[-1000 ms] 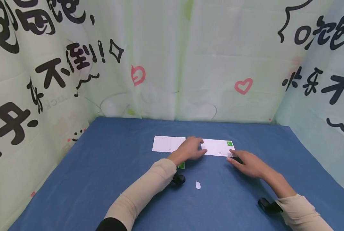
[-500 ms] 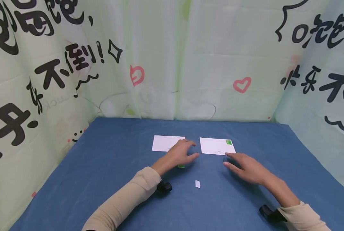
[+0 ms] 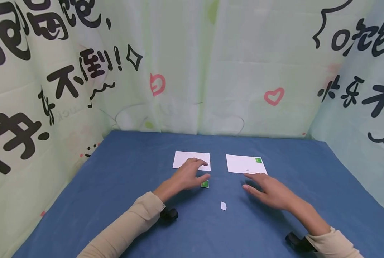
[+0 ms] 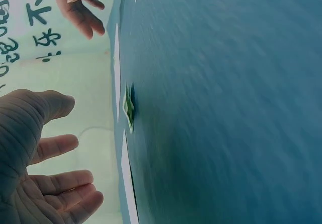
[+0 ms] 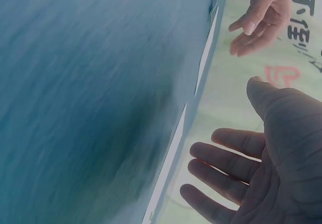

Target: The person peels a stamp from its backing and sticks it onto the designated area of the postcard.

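Two white envelopes lie flat toward the far side of the table. The right envelope (image 3: 240,163) carries a green stamp (image 3: 258,160) in its upper right corner and faint print along its lower edge. My left hand (image 3: 188,173) hovers with relaxed fingers, overlapping the left envelope (image 3: 183,157) in the head view. Just beside its thumb lies a slightly bent loose green stamp (image 3: 205,184), seen edge-on in the left wrist view. My right hand (image 3: 269,190), fingers extended and holding nothing, is raised near the lower edge of the right envelope.
A small white paper scrap (image 3: 223,206) sits on the blue tablecloth (image 3: 230,236), nearer to me than the envelopes. Behind the table hangs a pale green printed curtain (image 3: 179,36), which also runs along both sides.
My left hand has moved left and back from the right envelope, uncovering more of the loose stamp. My right hand has drawn off the right envelope's corner toward me.
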`<state>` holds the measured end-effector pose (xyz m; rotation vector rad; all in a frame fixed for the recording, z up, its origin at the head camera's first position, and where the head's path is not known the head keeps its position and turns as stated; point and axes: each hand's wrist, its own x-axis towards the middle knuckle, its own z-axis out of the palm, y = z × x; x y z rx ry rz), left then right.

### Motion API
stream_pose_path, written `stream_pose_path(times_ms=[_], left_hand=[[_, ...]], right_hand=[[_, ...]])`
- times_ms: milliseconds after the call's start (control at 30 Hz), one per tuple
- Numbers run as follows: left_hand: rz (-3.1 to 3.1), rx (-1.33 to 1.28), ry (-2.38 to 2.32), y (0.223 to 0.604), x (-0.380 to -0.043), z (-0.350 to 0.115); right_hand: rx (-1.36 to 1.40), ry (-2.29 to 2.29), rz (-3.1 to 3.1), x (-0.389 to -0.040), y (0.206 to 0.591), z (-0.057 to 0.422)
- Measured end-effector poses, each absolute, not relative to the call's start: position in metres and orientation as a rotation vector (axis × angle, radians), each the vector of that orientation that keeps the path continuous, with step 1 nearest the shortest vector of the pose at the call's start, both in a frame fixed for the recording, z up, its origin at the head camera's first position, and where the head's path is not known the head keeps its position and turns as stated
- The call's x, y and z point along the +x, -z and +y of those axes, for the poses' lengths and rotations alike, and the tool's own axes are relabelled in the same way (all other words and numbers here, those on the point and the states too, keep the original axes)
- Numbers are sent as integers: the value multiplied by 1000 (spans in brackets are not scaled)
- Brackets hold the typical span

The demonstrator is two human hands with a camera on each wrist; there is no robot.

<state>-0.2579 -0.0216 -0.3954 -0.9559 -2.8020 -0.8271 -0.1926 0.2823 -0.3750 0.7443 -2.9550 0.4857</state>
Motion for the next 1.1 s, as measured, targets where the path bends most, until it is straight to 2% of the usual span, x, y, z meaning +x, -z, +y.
stream_pose_path(times_ms=[467, 1100], left_hand=[[-2805, -874, 859, 397, -256, -59], [-2878, -655, 835, 402, -276, -93]], right_hand=[[807, -480, -2952, -196, 375, 255], [890, -490, -2924, -212, 378, 225]])
